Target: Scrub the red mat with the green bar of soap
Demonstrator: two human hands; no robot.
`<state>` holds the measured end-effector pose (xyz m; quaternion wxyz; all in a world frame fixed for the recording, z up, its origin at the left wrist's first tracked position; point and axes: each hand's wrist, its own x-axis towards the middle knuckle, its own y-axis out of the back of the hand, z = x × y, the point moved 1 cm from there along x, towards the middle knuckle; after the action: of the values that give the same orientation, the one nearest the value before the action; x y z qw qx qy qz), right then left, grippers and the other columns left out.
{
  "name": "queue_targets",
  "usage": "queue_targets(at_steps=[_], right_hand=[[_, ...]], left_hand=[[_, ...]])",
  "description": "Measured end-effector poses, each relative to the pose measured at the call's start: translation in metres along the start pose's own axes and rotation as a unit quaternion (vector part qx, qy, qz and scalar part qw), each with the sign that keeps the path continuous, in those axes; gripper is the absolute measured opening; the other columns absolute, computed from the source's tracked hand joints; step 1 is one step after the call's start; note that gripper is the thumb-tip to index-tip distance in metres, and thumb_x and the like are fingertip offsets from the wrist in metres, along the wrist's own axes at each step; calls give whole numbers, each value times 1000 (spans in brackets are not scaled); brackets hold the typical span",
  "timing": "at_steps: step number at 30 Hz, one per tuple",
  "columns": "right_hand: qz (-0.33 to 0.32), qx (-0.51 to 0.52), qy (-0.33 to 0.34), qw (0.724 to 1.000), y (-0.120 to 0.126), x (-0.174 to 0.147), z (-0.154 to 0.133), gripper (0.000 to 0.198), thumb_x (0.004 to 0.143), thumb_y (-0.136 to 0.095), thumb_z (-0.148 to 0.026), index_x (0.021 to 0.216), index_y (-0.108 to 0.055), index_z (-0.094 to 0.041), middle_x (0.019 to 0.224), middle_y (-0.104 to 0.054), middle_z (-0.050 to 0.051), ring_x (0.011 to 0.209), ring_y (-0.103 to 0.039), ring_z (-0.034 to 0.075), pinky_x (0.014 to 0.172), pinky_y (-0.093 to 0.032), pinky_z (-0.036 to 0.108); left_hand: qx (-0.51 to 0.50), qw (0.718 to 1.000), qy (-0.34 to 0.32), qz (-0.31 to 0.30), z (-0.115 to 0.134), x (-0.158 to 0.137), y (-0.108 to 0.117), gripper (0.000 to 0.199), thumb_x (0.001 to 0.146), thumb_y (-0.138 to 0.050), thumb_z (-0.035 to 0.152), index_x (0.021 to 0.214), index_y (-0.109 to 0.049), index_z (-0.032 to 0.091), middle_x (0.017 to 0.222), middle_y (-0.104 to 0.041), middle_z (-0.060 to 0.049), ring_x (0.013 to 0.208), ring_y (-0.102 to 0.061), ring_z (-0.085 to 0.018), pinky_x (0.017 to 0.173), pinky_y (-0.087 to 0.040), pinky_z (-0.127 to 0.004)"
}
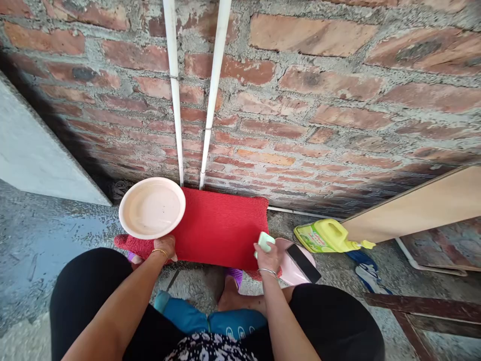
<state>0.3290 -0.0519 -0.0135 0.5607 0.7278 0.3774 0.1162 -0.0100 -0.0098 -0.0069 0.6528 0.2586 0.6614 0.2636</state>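
Note:
A wet-looking red cloth (221,225) is spread out flat in front of me. In my right hand (269,258) is a pale green bar of soap (265,241), above the cloth's right end. A pale pink basin (152,208) is over the cloth's left end. My left hand (165,245) is at the basin's near rim, over the cloth's front edge. The basin hides most of its fingers, so I cannot make out whether they grip the rim or the cloth. What supports the cloth is hidden.
Beside the cloth's right end, a dark phone (303,263) lies on a pink plastic surface (291,271). Behind it, a yellow detergent jug (326,235) lies tilted near a leaning board (417,205). White pipes (214,85) climb the brick wall. A grey slab (41,135) stands left.

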Motion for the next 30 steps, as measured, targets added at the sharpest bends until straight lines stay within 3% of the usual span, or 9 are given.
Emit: queue_targets(at_steps=[3, 5, 10, 13, 16, 20, 24, 27, 30], right_hand=[[19, 8, 22, 1000, -5, -5, -6, 48, 85, -54, -44, 125, -51, -17, 108, -59, 14, 99, -59, 27, 84, -47, 36], [-37, 11, 135, 990, -25, -35, -27, 46, 80, -61, -41, 121, -55, -20, 112, -58, 13, 100, -58, 25, 86, -46, 33], [-202, -50, 486, 849, -78, -104, -70, 39, 71, -67, -31, 110, -63, -29, 112, -59, 5, 98, -58, 22, 90, -41, 34], [-145, -32, 440, 885, -70, -75, -54, 37, 68, -69, -29, 105, -66, -28, 112, -59, 5, 99, -57, 23, 92, -40, 35], [-9, 69, 170, 983, -40, -10, -16, 44, 67, -71, -34, 108, -64, -21, 105, -60, 9, 93, -58, 25, 86, -44, 35], [76, 111, -26, 991, -24, 29, 7, 53, 74, -64, -45, 113, -58, -9, 99, -59, 15, 93, -58, 29, 80, -46, 39], [-55, 84, 209, 973, -60, -30, -30, 42, 69, -70, -39, 107, -63, -21, 100, -60, 7, 89, -59, 23, 81, -46, 32], [-175, 10, 453, 874, -86, -76, -57, 40, 64, -73, -28, 103, -66, -31, 111, -60, 2, 97, -58, 21, 90, -42, 32], [-147, 23, 436, 888, -85, -62, -49, 44, 62, -73, -27, 105, -66, -31, 114, -59, 3, 99, -58, 22, 92, -42, 34]], left_hand=[[4, 1000, 2, 2, 0, 0, 0, 60, 53, -86, 30, 109, -69, 16, 119, -68, -18, 114, -62, -35, 91, -54, -41], [11, 1000, -2, 6, 1, 0, -1, 61, 53, -85, 31, 109, -69, 15, 117, -69, -18, 112, -63, -35, 89, -55, -41], [15, 1000, 13, 5, 3, -2, 0, 68, 50, -86, 31, 113, -67, 15, 119, -69, -18, 113, -63, -33, 91, -53, -39], [9, 1000, 13, 5, 4, -3, 1, 68, 51, -86, 31, 114, -66, 14, 120, -68, -18, 115, -62, -33, 92, -52, -39], [5, 1000, 10, 3, 3, -4, 2, 67, 52, -86, 31, 114, -66, 14, 123, -66, -19, 117, -60, -33, 95, -50, -39], [-1, 1000, 9, -3, 3, -4, 3, 67, 53, -85, 31, 114, -65, 13, 122, -67, -19, 117, -61, -32, 95, -51, -37], [6, 1000, 16, -6, 4, -4, 2, 68, 53, -85, 31, 116, -65, 14, 121, -68, -18, 114, -62, -32, 94, -52, -38], [13, 1000, 20, -2, 5, -4, 2, 70, 53, -86, 31, 117, -65, 14, 124, -66, -18, 117, -61, -31, 95, -52, -37], [7, 1000, 18, 1, 5, -3, 1, 70, 51, -87, 30, 116, -66, 14, 121, -68, -17, 114, -63, -31, 94, -53, -38]])
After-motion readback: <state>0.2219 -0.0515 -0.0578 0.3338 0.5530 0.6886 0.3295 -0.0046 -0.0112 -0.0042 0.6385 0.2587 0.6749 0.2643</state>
